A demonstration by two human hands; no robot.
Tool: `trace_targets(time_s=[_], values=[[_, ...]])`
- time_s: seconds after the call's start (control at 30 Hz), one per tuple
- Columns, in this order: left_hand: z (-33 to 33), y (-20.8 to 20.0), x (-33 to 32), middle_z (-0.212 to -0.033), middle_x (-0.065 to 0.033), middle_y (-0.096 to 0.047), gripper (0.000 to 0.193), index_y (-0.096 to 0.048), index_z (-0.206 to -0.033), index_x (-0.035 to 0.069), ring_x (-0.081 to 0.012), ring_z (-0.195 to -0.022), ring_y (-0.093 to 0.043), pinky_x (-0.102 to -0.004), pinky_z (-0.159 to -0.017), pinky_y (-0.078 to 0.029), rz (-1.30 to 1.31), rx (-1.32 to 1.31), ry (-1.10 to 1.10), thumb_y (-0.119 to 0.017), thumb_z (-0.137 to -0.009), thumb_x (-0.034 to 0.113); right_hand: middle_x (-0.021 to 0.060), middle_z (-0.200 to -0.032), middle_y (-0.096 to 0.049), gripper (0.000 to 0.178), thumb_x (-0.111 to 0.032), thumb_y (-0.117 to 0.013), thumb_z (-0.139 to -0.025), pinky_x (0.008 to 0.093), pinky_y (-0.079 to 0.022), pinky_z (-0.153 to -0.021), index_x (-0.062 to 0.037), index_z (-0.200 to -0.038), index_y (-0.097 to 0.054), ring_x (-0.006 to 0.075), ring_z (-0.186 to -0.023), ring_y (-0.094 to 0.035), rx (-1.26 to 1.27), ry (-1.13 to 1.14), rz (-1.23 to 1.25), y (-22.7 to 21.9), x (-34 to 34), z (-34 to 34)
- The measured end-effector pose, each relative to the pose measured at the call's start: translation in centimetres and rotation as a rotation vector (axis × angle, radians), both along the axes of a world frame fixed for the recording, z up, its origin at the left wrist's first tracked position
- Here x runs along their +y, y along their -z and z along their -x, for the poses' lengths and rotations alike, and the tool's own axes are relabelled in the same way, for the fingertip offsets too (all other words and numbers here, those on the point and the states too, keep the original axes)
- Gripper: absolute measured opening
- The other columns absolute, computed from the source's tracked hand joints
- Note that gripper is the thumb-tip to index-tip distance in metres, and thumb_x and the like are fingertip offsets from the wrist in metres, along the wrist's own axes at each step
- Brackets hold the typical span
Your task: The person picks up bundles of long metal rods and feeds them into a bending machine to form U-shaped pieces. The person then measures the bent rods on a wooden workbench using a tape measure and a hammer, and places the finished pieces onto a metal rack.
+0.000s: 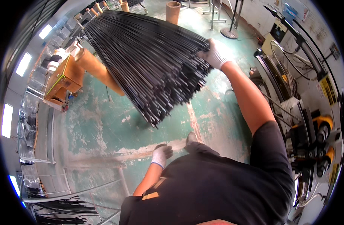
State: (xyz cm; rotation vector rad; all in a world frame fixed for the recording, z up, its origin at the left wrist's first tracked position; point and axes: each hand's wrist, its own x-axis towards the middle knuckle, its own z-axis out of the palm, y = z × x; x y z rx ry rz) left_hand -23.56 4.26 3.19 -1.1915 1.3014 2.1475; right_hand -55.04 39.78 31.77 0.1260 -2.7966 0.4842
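A wide bundle of long, thin black rods [149, 56] stretches from the far left toward me, its near ends uneven and fanned out. At the bundle's right edge, my right hand [217, 55] in a white knit glove is closed around some of the rods near their ends. My left hand [162, 154], gloved in white and grey with a blue cuff edge, hangs low in front of my body, apart from the rods. Its fingers are loosely bent and nothing shows in them.
Brown cardboard tubes [99, 71] lie under and beside the bundle; another tube [173, 13] stands behind. A wooden cabinet [65, 78] is at left. Machinery with cables [292, 97] lines the right. More black rods [63, 206] rest on a metal rack at lower left.
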Motion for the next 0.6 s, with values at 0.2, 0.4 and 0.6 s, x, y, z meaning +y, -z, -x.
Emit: trace_targets(time_s=[0.2, 0.4, 0.6], values=[[7.6, -4.6, -1.4, -0.1, -0.0168, -0.075, 0.025, -0.064, -0.117, 0.0, -0.0318, -0.083, -0.074, -0.0419, -0.07, -0.062, 0.097, 0.229, -0.134, -0.065, -0.093, 0.004, 0.0262, -0.118, -0.076, 0.071, -0.063, -0.069, -0.095, 0.0479, -0.056, -0.096, 0.0014, -0.124, -0.075, 0.0399, -0.111, -0.074, -0.32, 0.06, -0.182, 0.1, -4.7, 15.8], [8.3, 2.8, -2.3, -0.096, -0.0179, -0.074, 0.027, -0.067, -0.115, 0.002, -0.0314, -0.083, -0.073, -0.0456, -0.068, -0.061, -0.077, 0.118, -0.238, -0.055, -0.106, 0.025, 0.026, -0.104, -0.078, 0.058, -0.055, -0.068, -0.095, 0.0478, -0.059, -0.088, 0.0007, -0.109, -0.081, 0.0399, -0.094, -0.077, -0.14, -0.026, -0.239, 3.2, -5.1, 19.5], [13.1, -0.4, -0.9, -0.1, -0.017, -0.073, 0.025, -0.062, -0.124, 0.004, -0.03, -0.081, -0.073, -0.045, -0.073, -0.063, -0.081, 0.295, -0.068, -0.05, -0.109, 0.02, 0.0216, -0.09, -0.08, 0.041, -0.034, -0.085, -0.08, 0.0442, -0.059, -0.079, 0.0014, -0.1, -0.083, 0.0322, -0.078, -0.075, -0.469, -0.22, -0.114, 0.2, -3.2, 19.0]])
